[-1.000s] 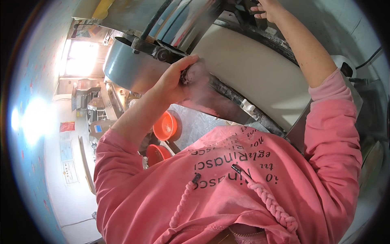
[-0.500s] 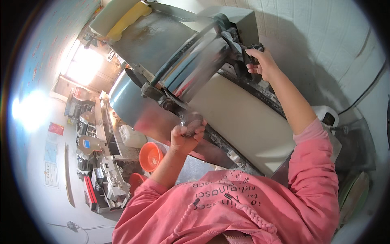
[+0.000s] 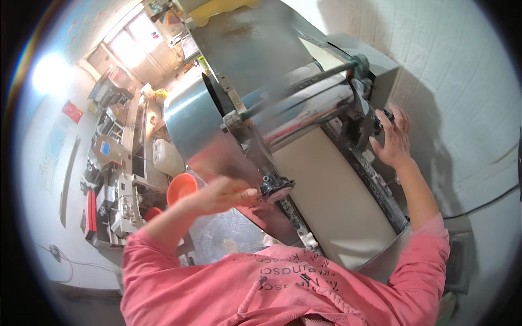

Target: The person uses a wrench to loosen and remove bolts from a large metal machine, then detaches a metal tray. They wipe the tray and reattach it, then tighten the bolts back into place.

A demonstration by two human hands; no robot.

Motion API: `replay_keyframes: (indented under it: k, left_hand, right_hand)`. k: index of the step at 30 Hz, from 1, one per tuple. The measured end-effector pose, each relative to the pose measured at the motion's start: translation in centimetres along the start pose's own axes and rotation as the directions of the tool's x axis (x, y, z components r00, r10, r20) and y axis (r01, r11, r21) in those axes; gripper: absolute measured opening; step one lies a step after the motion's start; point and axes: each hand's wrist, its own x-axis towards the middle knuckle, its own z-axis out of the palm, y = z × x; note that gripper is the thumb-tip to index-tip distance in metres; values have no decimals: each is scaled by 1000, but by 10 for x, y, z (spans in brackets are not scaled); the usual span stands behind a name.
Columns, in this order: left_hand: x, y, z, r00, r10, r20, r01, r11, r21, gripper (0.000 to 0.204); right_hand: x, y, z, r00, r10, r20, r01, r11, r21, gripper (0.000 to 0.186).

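A roller machine stands in front of me, with shiny metal rollers (image 3: 312, 103) above a cream-coloured belt (image 3: 331, 185). My left hand (image 3: 225, 194) is at a dark round knob (image 3: 278, 189) on the machine's left side. Its thumb and fingertips pinch the knob's left edge; motion blurs the other fingers. My right hand (image 3: 394, 138) reaches to the far right side, fingers curled around a smaller black knob (image 3: 382, 120). That knob is partly hidden by the fingers. A dark crossbar (image 3: 304, 84) spans the rollers between the two sides.
Beyond the rollers slopes a wide grey metal tray (image 3: 239, 46) with a yellow piece (image 3: 220, 11) at its top. A curved steel cover (image 3: 190, 117) bulges on the left. Orange tub (image 3: 182, 189), white jug (image 3: 167, 157) and small machines (image 3: 128, 204) stand farther left; a cable (image 3: 484, 209) hangs right.
My left hand has shifted from wrapping around the knob to its left edge. My right hand's fingers have lifted and spread around its knob. The view has shifted, so the machine appears farther right.
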Motion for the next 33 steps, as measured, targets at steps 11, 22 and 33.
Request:
replay_keyframes:
  k: [11,22,33]
  left_hand:
    - [162,92,-137,961,210,-183,54,504,862,25]
    - [175,99,-153,970,243,14,-87,293,952,21]
    - [159,110,-194,871,454,-189,-118,567,815,18]
  right_hand:
    - [163,-34,2,995,-57,81,32,958,286,20]
    - [269,-67,93,174,-10,985,521,850,-83,25]
    - [269,-64,92,290,35,956,-109,994,-4,21]
